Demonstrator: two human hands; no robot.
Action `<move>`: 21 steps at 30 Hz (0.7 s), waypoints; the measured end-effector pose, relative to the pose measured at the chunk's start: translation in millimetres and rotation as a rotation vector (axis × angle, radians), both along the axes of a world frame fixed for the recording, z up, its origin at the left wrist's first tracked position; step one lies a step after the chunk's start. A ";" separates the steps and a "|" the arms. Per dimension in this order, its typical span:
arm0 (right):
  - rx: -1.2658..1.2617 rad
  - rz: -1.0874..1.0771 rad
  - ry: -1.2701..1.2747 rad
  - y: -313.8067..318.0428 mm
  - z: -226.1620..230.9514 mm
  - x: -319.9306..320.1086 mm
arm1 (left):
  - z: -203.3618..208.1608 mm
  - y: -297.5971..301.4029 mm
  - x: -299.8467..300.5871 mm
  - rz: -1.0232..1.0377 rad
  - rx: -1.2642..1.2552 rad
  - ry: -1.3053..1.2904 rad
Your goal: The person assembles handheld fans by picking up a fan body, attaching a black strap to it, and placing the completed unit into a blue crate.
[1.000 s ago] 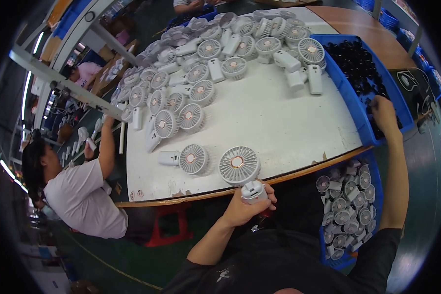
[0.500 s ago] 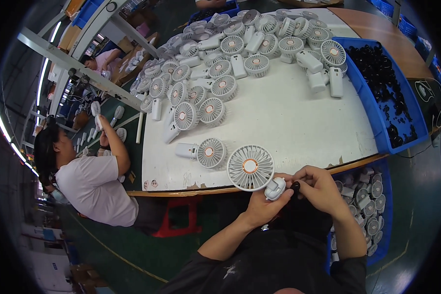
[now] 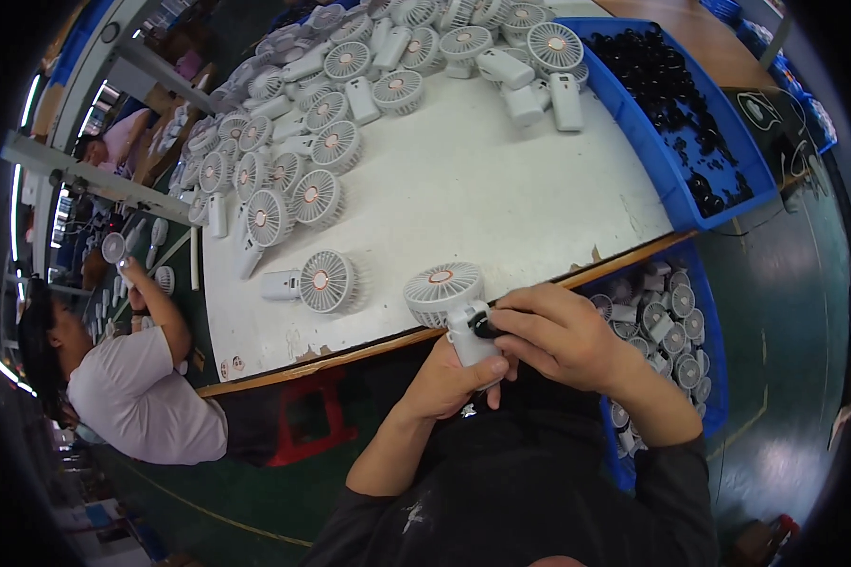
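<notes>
Just off the table's front edge I hold a white handheld fan point(image 3: 444, 286), its round grille tipped up and its handle toward me. My left hand point(image 3: 452, 380) is wrapped round that handle. Between the fingertips of my right hand point(image 3: 560, 333) is a small black curved part point(image 3: 484, 326), pressed against the neck of the fan below the grille. Its exact kind is partly hidden by my fingers. To the left, another white fan point(image 3: 327, 282) lies on the table with its handle pointing left.
Many white fans point(image 3: 336, 145) are heaped across the table's far and left side. A blue bin point(image 3: 633, 123) of black parts stands at its right edge. Below right, another blue bin point(image 3: 719, 378) holds fans. A co-worker point(image 3: 151, 387) sits left beside a red stool point(image 3: 303, 416).
The fan in my left hand has turned, so its grille now tilts upward and its handle shows. My right hand has brought the black part onto its neck. The whole view has shifted.
</notes>
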State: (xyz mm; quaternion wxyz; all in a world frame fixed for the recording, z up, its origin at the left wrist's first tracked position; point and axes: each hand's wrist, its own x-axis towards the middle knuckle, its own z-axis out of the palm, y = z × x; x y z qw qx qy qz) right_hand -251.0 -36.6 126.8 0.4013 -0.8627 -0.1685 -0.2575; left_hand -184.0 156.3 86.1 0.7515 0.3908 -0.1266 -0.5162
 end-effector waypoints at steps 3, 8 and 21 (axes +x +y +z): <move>-0.074 0.038 -0.039 -0.8 4.5 10.7 | -0.2 -1.2 -4.9 -0.161 0.014 -0.122; -0.132 0.008 0.083 8.8 8.8 7.6 | -5.7 -5.1 -13.5 -0.012 -0.159 0.016; 0.029 -0.294 0.192 42.1 -17.4 -19.6 | -10.7 -21.6 -21.1 0.174 0.169 -0.430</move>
